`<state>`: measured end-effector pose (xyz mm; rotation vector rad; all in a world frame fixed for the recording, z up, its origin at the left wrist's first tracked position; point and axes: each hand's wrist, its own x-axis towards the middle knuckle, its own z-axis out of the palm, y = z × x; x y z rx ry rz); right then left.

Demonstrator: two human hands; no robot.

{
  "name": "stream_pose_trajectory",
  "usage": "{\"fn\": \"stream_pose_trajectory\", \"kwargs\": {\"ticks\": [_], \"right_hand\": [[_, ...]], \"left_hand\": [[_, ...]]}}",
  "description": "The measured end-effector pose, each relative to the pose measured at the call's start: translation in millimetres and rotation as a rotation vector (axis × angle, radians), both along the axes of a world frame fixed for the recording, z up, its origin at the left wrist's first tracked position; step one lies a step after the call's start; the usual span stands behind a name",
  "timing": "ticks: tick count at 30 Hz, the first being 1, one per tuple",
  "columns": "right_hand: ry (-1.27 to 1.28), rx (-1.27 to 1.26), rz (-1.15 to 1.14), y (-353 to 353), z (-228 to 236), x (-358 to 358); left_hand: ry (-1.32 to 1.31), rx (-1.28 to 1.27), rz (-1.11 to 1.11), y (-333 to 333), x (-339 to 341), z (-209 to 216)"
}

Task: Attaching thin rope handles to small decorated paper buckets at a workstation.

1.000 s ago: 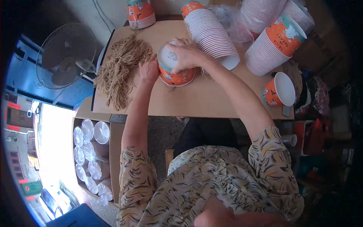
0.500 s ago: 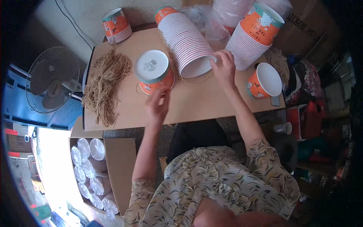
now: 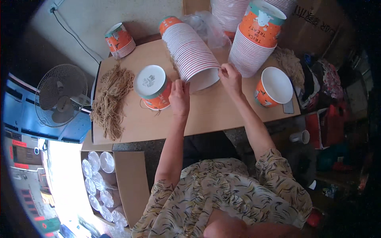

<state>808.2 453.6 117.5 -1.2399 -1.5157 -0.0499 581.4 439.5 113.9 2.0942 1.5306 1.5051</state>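
A long nested stack of orange paper buckets [image 3: 190, 49] lies on its side on the table, its open mouth toward me. My left hand [image 3: 179, 98] is closed, fingertips pinched at the left of the mouth's rim. On the rim's right side, my right hand [image 3: 231, 79] pinches the edge between thumb and fingers. Just left of my left hand stands an upside-down bucket [image 3: 150, 81] with a white base and a strand of string at its foot. Another single bucket [image 3: 276, 85] rests at the right, its white inside showing.
A heap of brown string [image 3: 113, 101] covers the table's left part. A tall upright bucket stack [image 3: 254, 51] stands back right; a short stack [image 3: 120, 41] sits back left. A fan [image 3: 61, 95] is beyond the left edge. Below it, a carton [image 3: 133, 186] holds bagged clear plastic items.
My left hand has moved from in front of the upside-down bucket, rightward and up to the lying stack's rim. My right hand stays at that rim. The whole view has shifted slightly.
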Motion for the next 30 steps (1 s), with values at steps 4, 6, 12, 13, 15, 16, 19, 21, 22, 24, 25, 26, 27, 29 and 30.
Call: {"fn": "stream_pose_trajectory", "kwargs": {"ticks": [4,6,12,13,15,16,19,21,22,24,25,26,27,29,30], "right_hand": [[0.088,-0.093,-0.07,-5,-10,12],[0.114,-0.136,-0.086,-5,-14,11],[0.256,-0.101,-0.162,8,-24,19],[0.224,-0.086,-0.169,9,-22,18],[0.191,-0.072,-0.178,7,-18,17],[0.176,-0.075,-0.178,7,-16,17],[0.188,-0.078,-0.183,4,-15,27],[0.218,-0.078,-0.19,-2,-14,34],[0.196,-0.178,-0.209,-9,-6,30],[0.17,-0.28,-0.234,-27,6,27],[0.14,-0.325,-0.228,-38,13,27],[0.11,-0.372,-0.221,-48,17,26],[0.067,-0.353,-0.215,-57,21,25],[0.061,-0.323,-0.161,-79,30,25],[0.061,-0.286,-0.097,-90,35,21]], "left_hand": [[0.126,0.014,0.041,8,14,9],[0.129,0.023,0.037,18,15,11],[0.208,-0.053,0.024,45,22,6],[0.195,-0.08,0.02,45,21,4],[0.18,-0.107,0.015,45,19,0],[0.135,-0.1,0.011,45,19,0],[0.129,-0.194,-0.001,35,29,6],[0.175,-0.295,-0.01,22,35,15],[0.158,-0.307,-0.029,15,32,16],[0.138,-0.322,-0.053,2,26,11],[0.055,-0.321,-0.147,-4,21,8],[-0.03,-0.32,-0.239,-8,15,0],[-0.096,-0.268,-0.275,-12,12,-9],[-0.216,-0.312,-0.35,-30,15,-15],[-0.331,-0.347,-0.415,-40,12,-17]]}}
